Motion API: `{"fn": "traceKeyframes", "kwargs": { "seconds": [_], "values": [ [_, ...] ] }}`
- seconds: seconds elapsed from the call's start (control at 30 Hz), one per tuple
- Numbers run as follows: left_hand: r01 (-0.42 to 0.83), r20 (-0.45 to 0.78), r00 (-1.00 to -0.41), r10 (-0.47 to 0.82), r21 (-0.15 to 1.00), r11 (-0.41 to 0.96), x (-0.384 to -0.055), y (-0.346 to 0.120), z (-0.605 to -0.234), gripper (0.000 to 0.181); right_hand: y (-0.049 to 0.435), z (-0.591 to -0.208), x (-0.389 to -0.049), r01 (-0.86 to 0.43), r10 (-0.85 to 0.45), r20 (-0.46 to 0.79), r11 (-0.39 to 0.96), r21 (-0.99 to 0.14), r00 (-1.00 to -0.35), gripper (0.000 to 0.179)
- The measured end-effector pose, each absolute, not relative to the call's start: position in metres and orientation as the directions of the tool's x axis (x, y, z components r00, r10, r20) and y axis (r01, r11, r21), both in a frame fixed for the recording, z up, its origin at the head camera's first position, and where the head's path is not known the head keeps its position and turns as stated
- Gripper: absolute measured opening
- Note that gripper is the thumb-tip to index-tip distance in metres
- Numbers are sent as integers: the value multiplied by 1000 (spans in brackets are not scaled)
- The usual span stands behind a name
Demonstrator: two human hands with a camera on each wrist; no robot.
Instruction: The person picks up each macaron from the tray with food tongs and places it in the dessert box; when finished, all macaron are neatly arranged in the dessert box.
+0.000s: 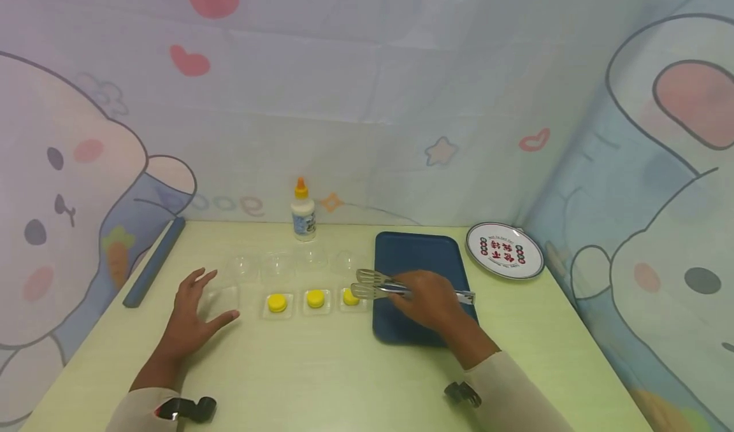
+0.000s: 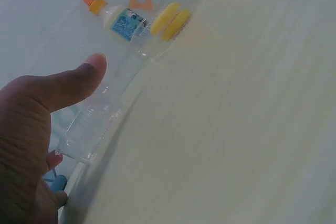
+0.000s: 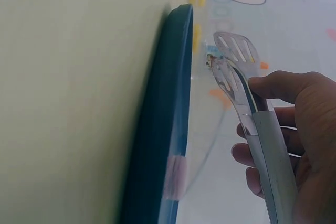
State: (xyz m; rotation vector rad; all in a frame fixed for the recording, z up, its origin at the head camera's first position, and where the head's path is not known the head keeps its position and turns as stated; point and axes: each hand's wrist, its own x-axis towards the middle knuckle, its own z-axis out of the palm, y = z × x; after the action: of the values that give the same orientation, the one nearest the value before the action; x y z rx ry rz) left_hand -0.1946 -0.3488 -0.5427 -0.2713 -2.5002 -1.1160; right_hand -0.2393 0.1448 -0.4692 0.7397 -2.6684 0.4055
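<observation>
My right hand [image 1: 427,295] grips metal tongs [image 1: 463,297] above the dark blue tray [image 1: 417,248]; the slotted heads stand a little apart, with nothing seen between them. In the right wrist view, a pink macaron [image 3: 175,178] sits on the tray; the hand hides it from the head camera. My left hand [image 1: 189,320] is spread beside a clear plastic base [image 1: 223,301], thumb and fingers apart. To its right, yellow macarons [image 1: 278,302] sit in three similar bases in a row, the rightmost macaron [image 1: 350,297] near the tong heads.
Several clear plastic domes [image 1: 278,266] stand behind the row. Farther back is a white bottle [image 1: 304,218] with an orange cap. A printed plate [image 1: 504,251] lies right of the tray, and a blue-grey bar [image 1: 153,263] runs along the left table edge.
</observation>
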Motion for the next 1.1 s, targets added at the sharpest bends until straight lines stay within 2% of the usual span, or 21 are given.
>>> {"fn": "traceKeyframes", "kwargs": {
  "seconds": [0.23, 0.37, 0.6, 0.77, 0.93, 1.1],
  "values": [
    [195, 326, -944, -59, 692, 695, -196, -352, -545, 109, 164, -475, -230, -494, -400, 383, 849, -187, -832, 32],
    [146, 283, -956, -81, 695, 704, -197, -352, -546, 109, 177, -475, -224, -464, -366, 399, 868, -180, -841, 33],
    [160, 286, -956, -58, 680, 716, -200, -352, -546, 102, 202, -480, -217, -420, -309, 420, 884, -203, -853, 37],
    [169, 253, -967, -17, 693, 701, -200, -353, -545, 105, 217, -479, -212, -417, -280, 476, 884, -210, -833, 34],
    [217, 272, -962, 25, 705, 675, -201, -354, -546, 104, 230, -476, -208, -409, -261, 520, 892, -192, -813, 33],
    [223, 261, -964, 44, 715, 663, -200, -355, -546, 104, 239, -476, -207, -391, -270, 492, 906, -160, -828, 34]
  ]
}}
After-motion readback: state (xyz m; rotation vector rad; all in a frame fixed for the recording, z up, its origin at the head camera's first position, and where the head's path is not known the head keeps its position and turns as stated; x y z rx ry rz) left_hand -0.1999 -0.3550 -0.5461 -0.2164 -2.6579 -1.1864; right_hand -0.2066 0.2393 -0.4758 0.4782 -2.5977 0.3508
